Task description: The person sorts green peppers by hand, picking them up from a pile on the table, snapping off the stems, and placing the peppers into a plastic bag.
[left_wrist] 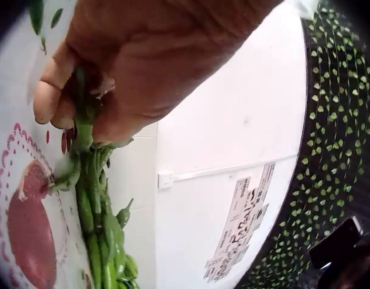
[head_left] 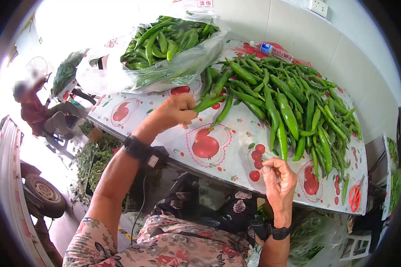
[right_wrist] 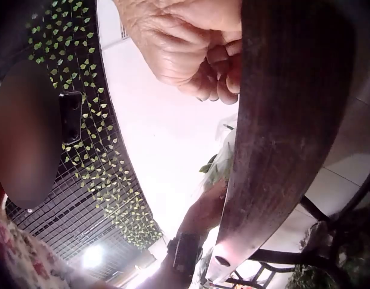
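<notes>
- floral shirt [head_left: 187, 242] nearest the lens. grip state?
- left hand [head_left: 178, 111] pinches one green pepper [head_left: 208, 103] over the surface [head_left: 240, 127], beside the pepper pile [head_left: 289, 102]. held by one end, likely to leave the rest exposed.
- right hand [head_left: 279, 184]?
- fingers bent at the front edge; can't tell if it holds anything.
- bag [head_left: 178, 73]?
- mouth open, behind left hand, probably for easy reach.
</notes>
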Motion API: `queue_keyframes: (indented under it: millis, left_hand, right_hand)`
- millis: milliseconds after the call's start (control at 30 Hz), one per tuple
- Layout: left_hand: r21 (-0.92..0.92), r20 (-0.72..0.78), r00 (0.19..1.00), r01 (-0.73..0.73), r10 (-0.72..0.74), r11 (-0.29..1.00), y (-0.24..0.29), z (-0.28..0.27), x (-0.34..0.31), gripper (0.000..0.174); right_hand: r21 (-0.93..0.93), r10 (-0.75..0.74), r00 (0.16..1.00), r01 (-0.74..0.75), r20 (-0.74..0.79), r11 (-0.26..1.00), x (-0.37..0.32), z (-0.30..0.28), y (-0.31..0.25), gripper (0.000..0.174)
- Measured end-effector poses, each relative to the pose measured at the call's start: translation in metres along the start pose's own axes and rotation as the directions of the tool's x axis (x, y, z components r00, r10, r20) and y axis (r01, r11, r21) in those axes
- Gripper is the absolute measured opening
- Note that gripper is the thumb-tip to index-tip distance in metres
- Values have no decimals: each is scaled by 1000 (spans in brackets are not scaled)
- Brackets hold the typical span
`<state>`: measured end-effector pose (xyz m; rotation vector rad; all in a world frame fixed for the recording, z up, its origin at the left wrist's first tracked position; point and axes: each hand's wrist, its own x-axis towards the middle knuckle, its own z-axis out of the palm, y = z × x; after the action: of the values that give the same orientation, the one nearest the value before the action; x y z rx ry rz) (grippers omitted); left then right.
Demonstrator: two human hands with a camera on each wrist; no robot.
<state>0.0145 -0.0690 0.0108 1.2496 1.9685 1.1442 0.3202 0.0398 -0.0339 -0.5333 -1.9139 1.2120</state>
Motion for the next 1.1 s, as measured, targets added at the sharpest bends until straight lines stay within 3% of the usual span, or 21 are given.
queue_keyframes:
  millis: [233,333,433,667,933,1000,1100]
  left_hand:
    - [-486,1,996,-82,94,870,1,6,-24,17]
    - [-539,-37,991,-129,130,833,-1,12,-25,16]
    - [-409,-81,971,-238,225,881,-4,11,-23,19]
    - [-417,-82,963,-268,257,869,9,6,-21,27]
    - [-572,-56,970,-227,239,789,13,16,-24,32]
    - [-557,-90,964,-258,251,790,13,13,-23,31]
    - [-439,-222,896,-444,384,781,26,-8,-24,28]
  right_hand:
    - [14,25,1000,-25,-6,1000,0,0,0,10]
    - [10,60,998,-60,-4,998,-1,-1,0,10]
    - [21,70,998,-70,3,997,0,-2,0,9]
    - [46,47,999,-47,-6,998,-1,-2,1,10]
    - [31,103,995,-103,-4,994,-1,-2,-2,11]
    - [16,81,997,-81,-7,997,-1,-3,0,11]
    - [29,82,996,-82,-16,996,-2,-2,3,11]
